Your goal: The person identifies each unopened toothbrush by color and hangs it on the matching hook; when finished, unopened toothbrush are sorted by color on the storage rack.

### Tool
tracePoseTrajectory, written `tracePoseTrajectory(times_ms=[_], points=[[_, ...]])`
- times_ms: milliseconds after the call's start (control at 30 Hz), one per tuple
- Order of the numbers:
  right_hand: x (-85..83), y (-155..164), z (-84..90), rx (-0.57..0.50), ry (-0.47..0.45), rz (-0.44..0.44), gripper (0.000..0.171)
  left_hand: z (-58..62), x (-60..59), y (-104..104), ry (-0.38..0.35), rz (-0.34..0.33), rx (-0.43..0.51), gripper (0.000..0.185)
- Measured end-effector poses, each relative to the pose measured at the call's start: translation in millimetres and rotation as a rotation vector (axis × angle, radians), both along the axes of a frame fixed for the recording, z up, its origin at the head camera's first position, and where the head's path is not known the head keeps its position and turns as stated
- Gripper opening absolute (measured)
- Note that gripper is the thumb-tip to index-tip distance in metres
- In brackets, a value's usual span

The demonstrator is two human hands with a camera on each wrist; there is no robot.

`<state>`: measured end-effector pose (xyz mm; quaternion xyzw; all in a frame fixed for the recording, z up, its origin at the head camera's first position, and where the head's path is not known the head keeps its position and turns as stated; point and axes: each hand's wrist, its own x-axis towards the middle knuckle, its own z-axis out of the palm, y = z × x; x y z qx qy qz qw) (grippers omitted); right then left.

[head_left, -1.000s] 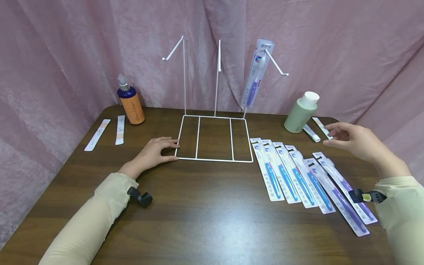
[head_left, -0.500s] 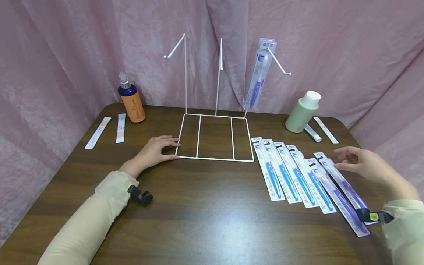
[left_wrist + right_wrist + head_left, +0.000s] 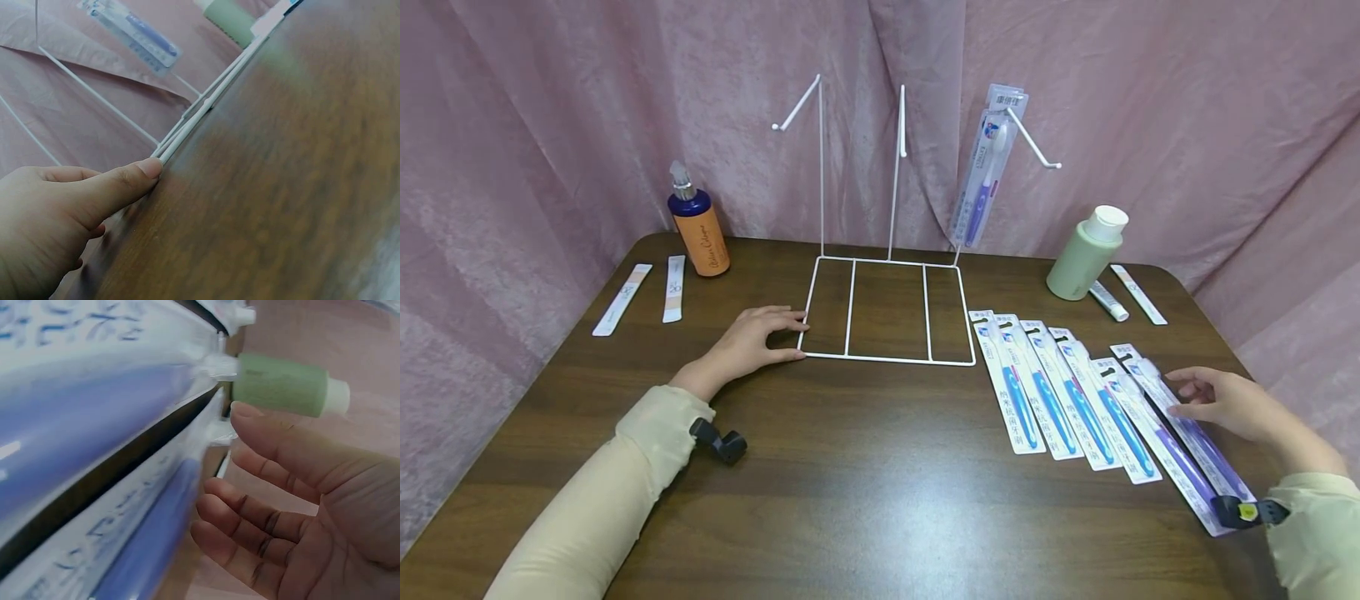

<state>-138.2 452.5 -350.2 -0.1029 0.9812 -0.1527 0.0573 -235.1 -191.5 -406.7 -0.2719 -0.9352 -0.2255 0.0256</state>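
Left hand: thin wire rack touched by spread fingers
Right hand: parted, loosely curved fingers seen beside glossy purple toothbrush pack

The head view looks forward and down from the near side of the bench, far enough back to take in both sleeves, the white wire rack and the pink curtain behind. The left wrist view sits low and close to the left hand, facing along the rack, rolled so the bench slants. The right wrist view, rolled sideways, is very near the purple toothbrush packs and the right hand. All three views share the green bottle; head and left wrist also share the hanging toothbrush pack.
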Motion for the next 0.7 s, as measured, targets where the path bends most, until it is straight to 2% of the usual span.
tracePoseTrajectory(times_ms=[233, 333, 700], points=[[1.5, 2.3, -7.7, 0.051, -0.082, -0.049, 0.059, 1.2, 0.9, 0.6, -0.006, -0.004, -0.004, 0.049], [1.1, 1.8, -8.9, 0.073, -0.088, -0.064, 0.06, 1.1, 0.9, 0.5, -0.007, -0.005, -0.003, 0.049], [1.1, 1.0, -9.6, 0.052, -0.128, -0.097, 0.068, 1.0, 0.3, 0.2, -0.016, -0.003, -0.001, 0.049]])
